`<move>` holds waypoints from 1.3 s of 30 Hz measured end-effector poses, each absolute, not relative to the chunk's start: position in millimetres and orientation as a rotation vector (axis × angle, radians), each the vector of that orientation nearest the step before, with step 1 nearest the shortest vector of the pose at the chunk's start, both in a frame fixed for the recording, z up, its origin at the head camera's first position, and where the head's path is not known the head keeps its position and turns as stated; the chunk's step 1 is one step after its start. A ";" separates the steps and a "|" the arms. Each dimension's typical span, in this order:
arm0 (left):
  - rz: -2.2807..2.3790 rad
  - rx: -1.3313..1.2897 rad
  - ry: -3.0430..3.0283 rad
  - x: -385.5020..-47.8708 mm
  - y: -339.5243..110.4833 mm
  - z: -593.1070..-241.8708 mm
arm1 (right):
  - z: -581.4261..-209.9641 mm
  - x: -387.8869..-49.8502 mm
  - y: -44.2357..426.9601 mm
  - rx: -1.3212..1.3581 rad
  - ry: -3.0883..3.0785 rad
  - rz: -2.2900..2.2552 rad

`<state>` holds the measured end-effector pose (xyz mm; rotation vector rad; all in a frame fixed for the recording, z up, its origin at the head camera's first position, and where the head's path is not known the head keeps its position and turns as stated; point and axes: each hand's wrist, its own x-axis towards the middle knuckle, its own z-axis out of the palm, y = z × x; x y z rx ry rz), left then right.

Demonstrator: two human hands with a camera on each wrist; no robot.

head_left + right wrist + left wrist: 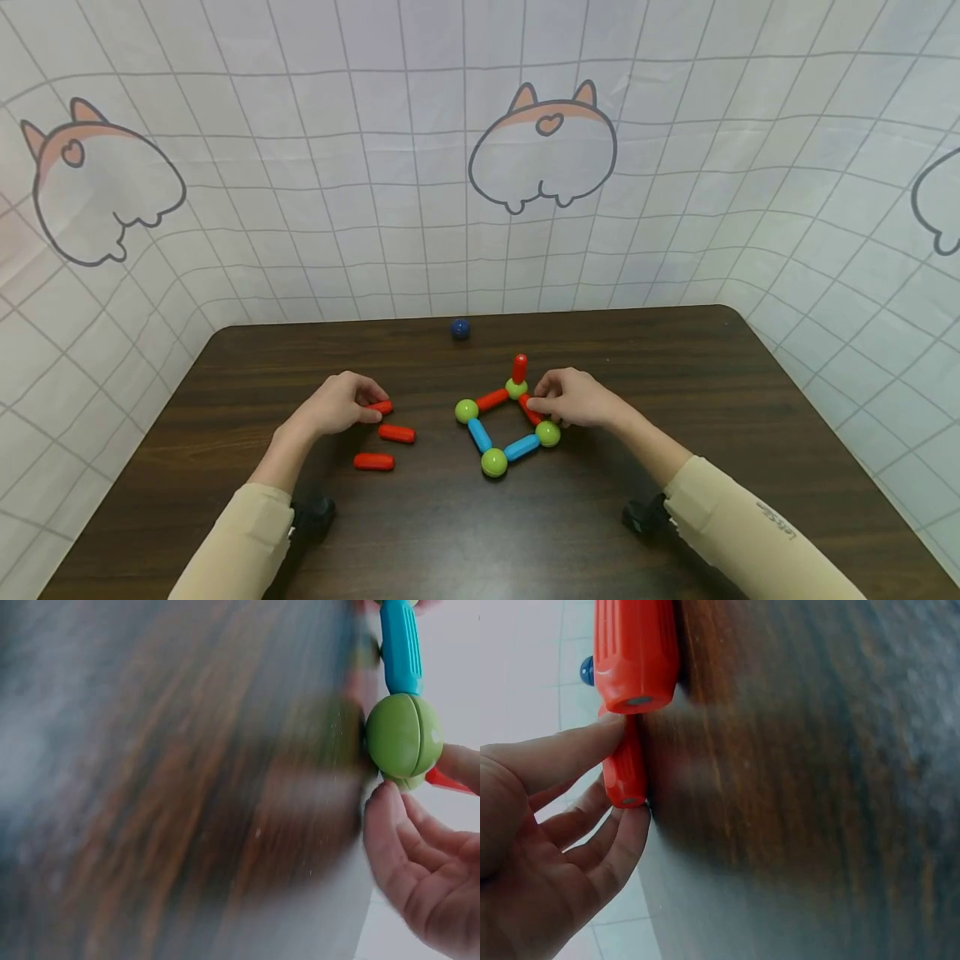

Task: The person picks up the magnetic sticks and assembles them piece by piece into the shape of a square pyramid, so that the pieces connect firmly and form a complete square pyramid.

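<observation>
At the left, my left hand (347, 403) pinches a red magnetic rod (380, 407) lying at table level; in the left wrist view, thumb and fingertips lie on either side of this rod (625, 771). Two more red rods (397, 433) lie just nearer. Right of centre, green balls (494, 462) join blue rods (522, 447) and red rods (492, 400) into a four-sided figure. One red rod (520, 369) stands upright on its back ball. My right hand (576, 398) grips the figure's right red rod (528, 407), beside the right green ball (405, 736). Its fingers partly hide that rod.
A dark blue ball (461, 329) rests near the far edge of the brown wooden table (420, 542). Behind the table hangs a white gridded cloth (375, 192) with cartoon animal drawings, which also runs along both sides.
</observation>
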<state>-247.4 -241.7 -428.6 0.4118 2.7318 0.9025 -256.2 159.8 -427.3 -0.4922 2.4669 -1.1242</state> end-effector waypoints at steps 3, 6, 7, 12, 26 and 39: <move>0.904 0.423 2.742 -247.6 -241.0 -428.6 | -428.8 -259.0 156.7 -0.473 2.461 -1.176; 0.932 0.433 2.753 -246.8 -240.0 -429.0 | -430.9 -260.9 154.0 -0.472 2.452 -1.192; 0.944 0.437 2.758 -246.6 -239.8 -429.1 | -431.4 -261.3 153.2 -0.479 2.452 -1.191; 1.005 0.427 2.788 -245.7 -237.8 -430.0 | -433.3 -262.1 149.6 -0.519 2.437 -1.207; 1.211 0.396 2.779 -247.7 -216.6 -428.5 | -433.0 -256.4 147.9 -0.463 2.398 -1.247; 1.472 0.450 2.648 -246.0 -189.6 -424.7 | -431.7 -251.8 143.8 -0.410 2.320 -1.350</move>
